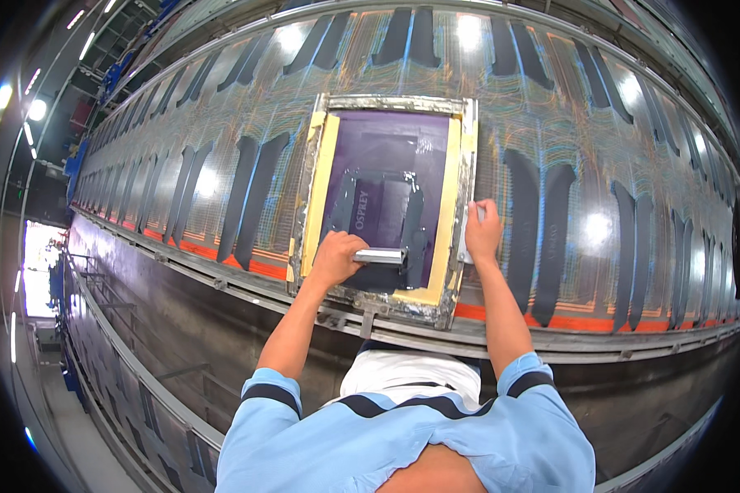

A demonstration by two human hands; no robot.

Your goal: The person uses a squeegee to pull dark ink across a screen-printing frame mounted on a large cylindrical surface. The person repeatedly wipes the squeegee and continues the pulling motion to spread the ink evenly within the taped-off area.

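A screen-printing frame (pixel 393 103) lies on the long table, its purple mesh (pixel 378 131) bordered by yellow tape. Dark wet ink (pixel 416 218) spreads over the lower half of the mesh. My left hand (pixel 335 259) is closed round the left end of a silvery squeegee (pixel 384 256), which rests across the lower mesh. On the frame's right edge, my right hand (pixel 483 230) is closed with its fingers curled over the rim. A pale piece (pixel 465 245) shows beside that hand; what it is I cannot make out.
The long printing table (pixel 477 131) carries rows of dark fabric pieces (pixel 538 238) on both sides of the frame. A metal rail (pixel 238 294) with clamps runs along its near edge. Another table (pixel 123 345) stands lower left, past a walkway.
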